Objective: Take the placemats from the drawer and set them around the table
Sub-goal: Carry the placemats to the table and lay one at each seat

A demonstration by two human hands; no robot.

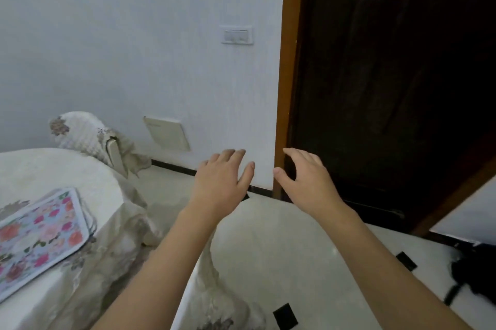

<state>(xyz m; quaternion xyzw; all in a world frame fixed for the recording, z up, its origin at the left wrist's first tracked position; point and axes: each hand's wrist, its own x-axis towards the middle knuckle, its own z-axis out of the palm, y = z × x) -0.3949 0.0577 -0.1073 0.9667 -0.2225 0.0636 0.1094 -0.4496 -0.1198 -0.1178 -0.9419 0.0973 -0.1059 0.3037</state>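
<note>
**Hands free, mats on the desk**

While both hands hover mid-frame, the left hand [220, 176] and right hand [306, 176] show each grip spread wide and holding nothing. Floral placemats [40, 238] lie stacked at lower left on the cloth-covered desk [53, 168], near its edge. They look thin, light and bendy; pinching an overhanging corner seems best. Open floor [268, 235] lies between desk and dark door [389, 88].

One view only, worn on the person's head, looking forward and down past two outstretched forearms. Beyond the fingers [236, 153] sits a white wall [134, 34] and a dark doorway [389, 88], fairly near. Left of the fingers, the table [53, 168] edge slips into frame; below them, pale floor [281, 235]. Wide-angle bending shows at the edges.
</note>
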